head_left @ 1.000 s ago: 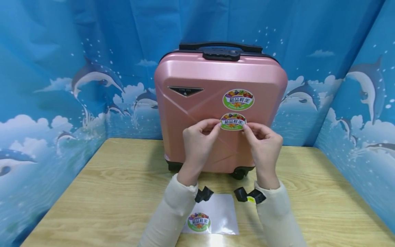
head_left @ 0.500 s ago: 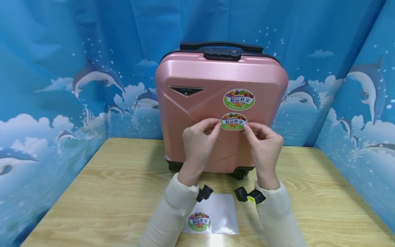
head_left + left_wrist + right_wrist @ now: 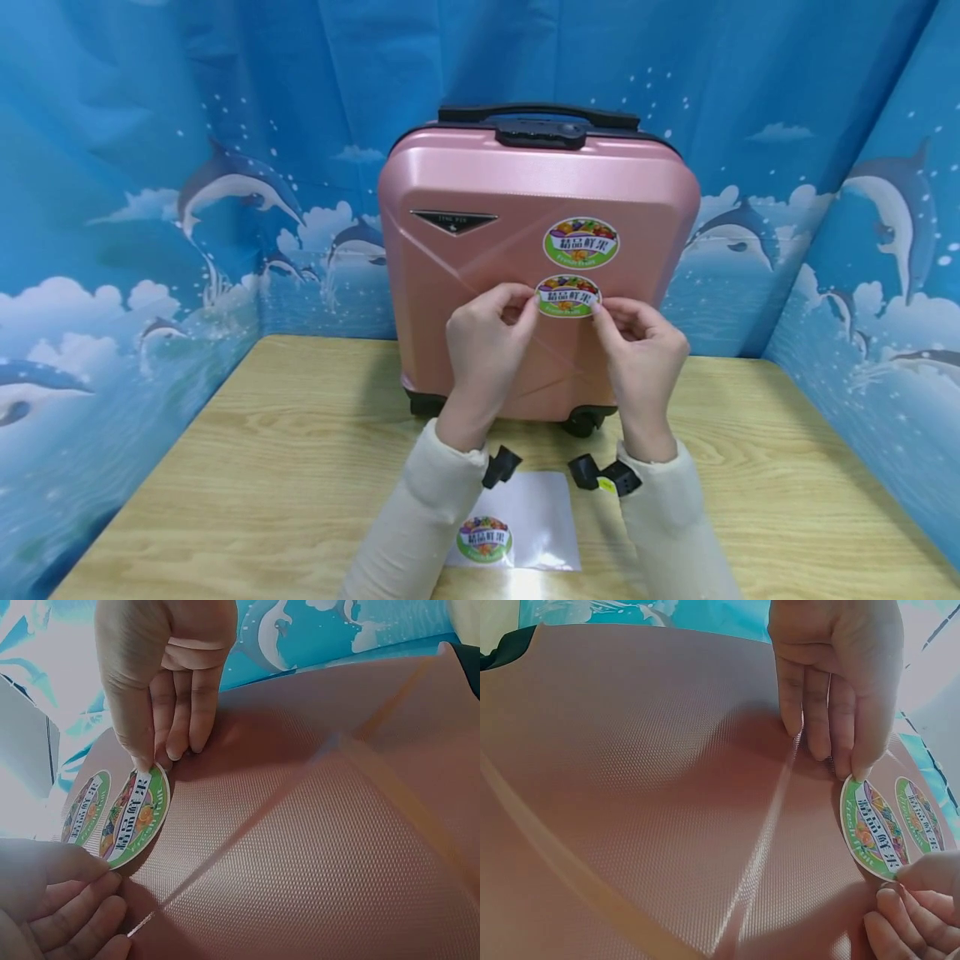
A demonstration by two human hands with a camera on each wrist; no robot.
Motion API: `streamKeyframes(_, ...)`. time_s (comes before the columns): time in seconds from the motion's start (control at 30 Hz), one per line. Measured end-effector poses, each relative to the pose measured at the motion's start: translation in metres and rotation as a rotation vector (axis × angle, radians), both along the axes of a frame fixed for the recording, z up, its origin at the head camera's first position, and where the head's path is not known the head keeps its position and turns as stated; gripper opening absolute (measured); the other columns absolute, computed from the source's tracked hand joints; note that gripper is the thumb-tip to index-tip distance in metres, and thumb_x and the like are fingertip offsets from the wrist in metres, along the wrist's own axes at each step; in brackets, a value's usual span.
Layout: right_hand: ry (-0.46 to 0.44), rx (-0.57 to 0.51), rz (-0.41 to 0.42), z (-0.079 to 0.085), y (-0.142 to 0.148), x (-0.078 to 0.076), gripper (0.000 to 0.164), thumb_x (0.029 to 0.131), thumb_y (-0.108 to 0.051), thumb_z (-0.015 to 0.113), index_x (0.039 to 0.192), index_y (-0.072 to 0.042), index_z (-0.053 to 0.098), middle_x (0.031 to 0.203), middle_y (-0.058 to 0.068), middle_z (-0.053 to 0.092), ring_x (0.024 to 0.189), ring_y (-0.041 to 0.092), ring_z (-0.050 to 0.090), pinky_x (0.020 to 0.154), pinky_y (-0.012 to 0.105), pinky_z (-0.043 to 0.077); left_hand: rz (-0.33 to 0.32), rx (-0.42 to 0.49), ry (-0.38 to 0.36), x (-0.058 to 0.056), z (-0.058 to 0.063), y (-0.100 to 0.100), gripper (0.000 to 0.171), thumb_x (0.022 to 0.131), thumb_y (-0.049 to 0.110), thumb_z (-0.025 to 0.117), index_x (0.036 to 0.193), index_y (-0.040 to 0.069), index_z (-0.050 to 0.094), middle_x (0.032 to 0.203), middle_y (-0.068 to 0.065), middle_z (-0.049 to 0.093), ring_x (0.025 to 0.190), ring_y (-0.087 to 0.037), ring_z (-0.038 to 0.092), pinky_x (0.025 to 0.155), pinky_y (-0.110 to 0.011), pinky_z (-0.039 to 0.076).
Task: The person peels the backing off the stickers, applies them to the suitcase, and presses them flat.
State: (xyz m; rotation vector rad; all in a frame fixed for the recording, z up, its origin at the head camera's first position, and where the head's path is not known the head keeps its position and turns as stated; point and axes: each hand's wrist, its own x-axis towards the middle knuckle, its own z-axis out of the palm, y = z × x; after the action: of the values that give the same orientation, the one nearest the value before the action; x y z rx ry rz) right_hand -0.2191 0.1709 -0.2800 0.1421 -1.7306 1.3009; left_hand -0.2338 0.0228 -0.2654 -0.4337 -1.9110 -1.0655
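Note:
A pink hard-shell suitcase [image 3: 480, 250] stands upright on the wooden table. My left hand [image 3: 487, 350] pinches the left edge of an oval fruit sticker [image 3: 567, 297] between thumb and fingers. Its right edge is pinched by my right hand [image 3: 645, 358]. The sticker lies in front of the shell, just below a matching sticker [image 3: 581, 242] on the suitcase. In the left wrist view the left hand [image 3: 60, 900] is lower left and the right hand [image 3: 169, 675] above. Whether the held sticker's back touches the shell, I cannot tell.
On the table [image 3: 300, 467] near the front lies a white backing sheet [image 3: 543, 517] with one more fruit sticker [image 3: 484, 540], partly beside the left sleeve [image 3: 420, 517]. A blue dolphin-print curtain [image 3: 300, 83] surrounds the table behind and at both sides.
Both hands hold the sticker at nearly the same spot on the suitcase. The left wrist has shifted very slightly to the right.

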Motion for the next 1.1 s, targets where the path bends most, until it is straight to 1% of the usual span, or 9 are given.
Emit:
streamKeyframes(0.23, -0.004, -0.002, 0.017, 0.0000, 0.0014, -0.0005, 0.023, 0.082, -0.021, 0.074, 0.087, 0.001, 0.072, 0.080, 0.015, 0.070, 0.068, 0.003, 0.064, 0.064, 0.015, 0.052, 0.036, -0.044, -0.012, 0.0017, 0.0021, 0.0010, 0.006, 0.084, 0.017, 0.067, 0.081, 0.014, 0.071, 0.071, 0.006, 0.068, 0.060, -0.004, 0.060, 0.053, -0.021, 0.046)
streamKeyframes(0.47, -0.003, 0.021, 0.000, 0.0001, 0.0007, 0.0006, 0.020, 0.082, -0.020, 0.074, 0.088, -0.001, 0.073, 0.081, 0.013, 0.070, 0.067, 0.002, 0.062, 0.063, 0.014, 0.050, 0.062, -0.070, -0.021, 0.0021, 0.0047, 0.0010, 0.007, 0.084, 0.017, 0.067, 0.079, 0.014, 0.070, 0.070, 0.006, 0.067, 0.060, -0.005, 0.060, 0.052, -0.023, 0.046)
streamKeyframes(0.67, -0.006, 0.037, -0.012, 0.0014, 0.0019, 0.0009, 0.019, 0.082, -0.020, 0.074, 0.088, -0.002, 0.073, 0.080, 0.011, 0.070, 0.066, 0.003, 0.060, 0.061, 0.014, 0.048, 0.065, -0.085, -0.036, 0.0029, 0.0067, 0.0003, 0.008, 0.084, 0.017, 0.066, 0.078, 0.014, 0.070, 0.070, 0.006, 0.068, 0.059, -0.006, 0.060, 0.052, -0.024, 0.046)
streamKeyframes(0.8, -0.030, 0.025, -0.011, 0.0013, 0.0028, 0.0011, 0.020, 0.081, -0.022, 0.074, 0.087, -0.003, 0.074, 0.079, 0.011, 0.070, 0.066, 0.004, 0.061, 0.061, 0.014, 0.049, 0.049, -0.071, -0.061, 0.0027, 0.0057, -0.0006, 0.008, 0.084, 0.018, 0.067, 0.078, 0.013, 0.071, 0.070, 0.005, 0.068, 0.060, -0.006, 0.061, 0.053, -0.023, 0.046)
streamKeyframes(0.97, -0.050, -0.008, 0.007, 0.0032, 0.0046, 0.0015, 0.022, 0.080, -0.025, 0.075, 0.085, -0.003, 0.075, 0.078, 0.010, 0.071, 0.066, 0.006, 0.064, 0.059, 0.016, 0.050, -0.009, -0.019, -0.101, 0.0009, 0.0062, -0.0028, 0.009, 0.084, 0.018, 0.069, 0.079, 0.012, 0.072, 0.070, 0.004, 0.069, 0.059, -0.005, 0.061, 0.056, -0.021, 0.048)
streamKeyframes(1.1, -0.070, -0.043, 0.040, 0.0048, 0.0059, 0.0014, 0.023, 0.080, -0.025, 0.076, 0.085, -0.003, 0.074, 0.074, 0.000, 0.070, 0.066, 0.007, 0.066, 0.058, 0.017, 0.051, -0.061, 0.022, -0.143, -0.0006, 0.0067, -0.0052, 0.011, 0.084, 0.020, 0.071, 0.080, 0.011, 0.074, 0.071, 0.003, 0.070, 0.058, -0.004, 0.060, 0.055, -0.019, 0.048)
